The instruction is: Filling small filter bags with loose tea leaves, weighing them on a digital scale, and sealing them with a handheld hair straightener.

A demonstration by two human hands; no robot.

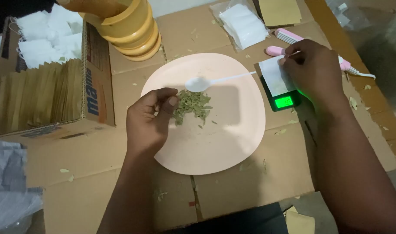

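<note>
Two hands are busy: your left hand (148, 117) pinches dried green leaves (191, 105) at the pink plate's (224, 143) centre, while your right hand (312, 65) clamps the white sachet (273, 76) on the scale (284, 102) toward the tabletop's right edge. You seem mid-filling; next calls for carrying leaves rightward into the sachet.

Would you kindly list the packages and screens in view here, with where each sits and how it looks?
Cardboard box: far left, brown with printed side, filled with tan and white sachets.
Clear bag: top centre, holding white sachets.
Scale screen: right of the pink plate, small rectangle glowing green.
White sachet: on the scale, held by the right hand.
</note>
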